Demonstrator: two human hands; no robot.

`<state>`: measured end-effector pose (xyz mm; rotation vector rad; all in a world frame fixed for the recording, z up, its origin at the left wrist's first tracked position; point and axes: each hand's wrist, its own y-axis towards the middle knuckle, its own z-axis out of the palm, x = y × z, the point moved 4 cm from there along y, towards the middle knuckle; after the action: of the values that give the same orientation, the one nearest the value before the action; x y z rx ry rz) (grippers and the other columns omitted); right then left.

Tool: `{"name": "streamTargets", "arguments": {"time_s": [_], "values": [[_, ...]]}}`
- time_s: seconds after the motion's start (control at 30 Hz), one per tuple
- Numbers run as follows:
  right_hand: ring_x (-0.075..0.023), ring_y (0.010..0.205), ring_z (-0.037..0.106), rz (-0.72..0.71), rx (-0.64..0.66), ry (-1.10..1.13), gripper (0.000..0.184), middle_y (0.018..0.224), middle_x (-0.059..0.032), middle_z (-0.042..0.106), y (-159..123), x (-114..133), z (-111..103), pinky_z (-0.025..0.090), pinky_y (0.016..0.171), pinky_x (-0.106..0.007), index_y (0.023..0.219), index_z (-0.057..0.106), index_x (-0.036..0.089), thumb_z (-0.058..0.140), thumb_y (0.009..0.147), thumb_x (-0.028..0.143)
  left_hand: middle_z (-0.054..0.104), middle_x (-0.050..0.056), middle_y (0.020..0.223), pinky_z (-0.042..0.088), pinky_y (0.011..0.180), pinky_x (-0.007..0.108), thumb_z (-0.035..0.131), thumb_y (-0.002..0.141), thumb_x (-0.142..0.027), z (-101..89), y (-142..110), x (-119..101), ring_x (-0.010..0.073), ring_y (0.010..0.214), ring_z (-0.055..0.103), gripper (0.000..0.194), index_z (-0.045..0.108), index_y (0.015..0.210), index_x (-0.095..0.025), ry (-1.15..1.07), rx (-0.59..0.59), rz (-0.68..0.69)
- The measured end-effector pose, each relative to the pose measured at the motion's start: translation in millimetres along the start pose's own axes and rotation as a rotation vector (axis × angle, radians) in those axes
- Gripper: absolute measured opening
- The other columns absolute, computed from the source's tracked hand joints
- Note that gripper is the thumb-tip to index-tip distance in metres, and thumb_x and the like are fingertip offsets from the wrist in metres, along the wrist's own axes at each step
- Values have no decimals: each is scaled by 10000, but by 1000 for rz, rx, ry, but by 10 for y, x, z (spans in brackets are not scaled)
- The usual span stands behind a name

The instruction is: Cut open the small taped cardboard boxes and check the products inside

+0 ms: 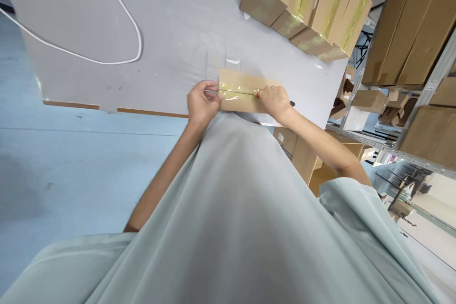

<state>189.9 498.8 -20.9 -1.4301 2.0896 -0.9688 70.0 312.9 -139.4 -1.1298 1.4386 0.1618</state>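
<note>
A small cardboard box [245, 104] lies at the table's near edge, close to my body. Clear yellowish tape covers its top, and a dark seam runs lengthwise through the tape. At the box's left end is my left hand [203, 102], its fingers and thumb curled against that end to grip it. My right hand [275, 100] is closed over the right part of the box, around what looks like a box cutter [292, 103]. A red bit of the tool shows at the fingers on the seam, and its dark end sticks out behind the hand; the blade is not clearly visible.
Several taped cardboard boxes [306, 4] stand in a row at the back right of the grey table [171, 23]. A white cable [137, 42] curves across the table's left part. Shelves with large cartons [402, 28] rise on the right. An open carton [302, 156] sits below the table edge.
</note>
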Motion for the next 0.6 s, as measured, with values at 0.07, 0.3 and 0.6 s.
{"name": "streamTargets", "arguments": {"time_s": [0.07,0.3,0.6], "values": [[-430,1207,787,110,-9,-15,469,1205,-288,840,-219,-399,113,574,1025,-544,1422,804,153,513,1192,440,821,19,1157,645,910,404,802,795,-175,26,-37,-17,218,903,741,380,777,1161,-272,-13,-43,-24],[-358,1178,784,217,37,-27,442,1312,-243,833,-630,-1178,472,509,928,-415,1456,772,204,442,1251,416,828,46,1196,590,875,291,713,868,-64,230,-137,-137,115,828,660,365,799,1219,-116,27,-167,-108],[-282,1323,733,-116,-135,309,447,1526,-110,786,-299,-1624,1059,478,927,-320,1540,705,264,371,1267,381,794,37,1098,565,824,282,822,919,-147,344,-189,-345,128,835,671,194,754,1100,-127,169,-359,-110]]}}
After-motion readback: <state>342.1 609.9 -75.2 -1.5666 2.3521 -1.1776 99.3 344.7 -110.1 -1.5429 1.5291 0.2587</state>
